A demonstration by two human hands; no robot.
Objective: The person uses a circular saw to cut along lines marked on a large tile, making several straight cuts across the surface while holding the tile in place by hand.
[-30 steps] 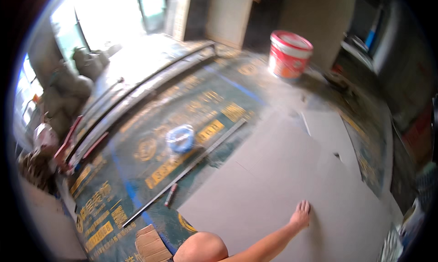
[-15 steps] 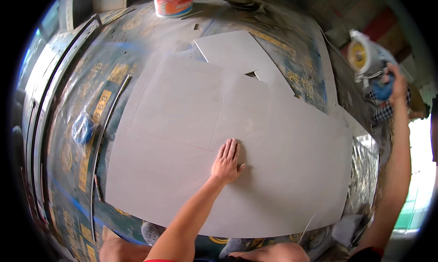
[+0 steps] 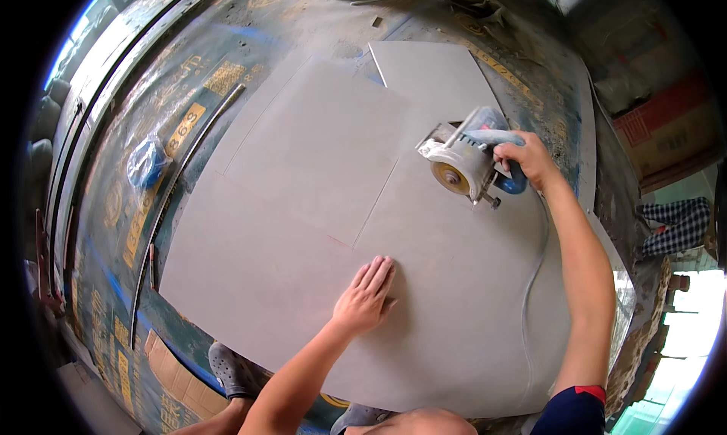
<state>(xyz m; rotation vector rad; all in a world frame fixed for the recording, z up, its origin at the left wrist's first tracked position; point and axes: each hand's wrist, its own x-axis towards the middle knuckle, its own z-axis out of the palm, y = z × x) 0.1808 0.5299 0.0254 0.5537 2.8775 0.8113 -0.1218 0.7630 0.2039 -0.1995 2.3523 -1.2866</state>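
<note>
A printed sheet [image 3: 144, 208] covers the floor under a grey tile [image 3: 303, 230]. Left hand [image 3: 366, 299] lies flat, pinning it — right hand [image 3: 530, 159] grips a cutter [image 3: 466, 162], raised just beyond the left, blade clear.

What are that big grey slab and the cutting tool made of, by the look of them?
The grey slab looks like ceramic or porcelain tile: flat, matte, thin sharp edges. The cutting tool in the right hand seems to have a pale metal guard, a brassy disc and a blue, probably plastic, body. The left hand lies flat on the slab.
</note>
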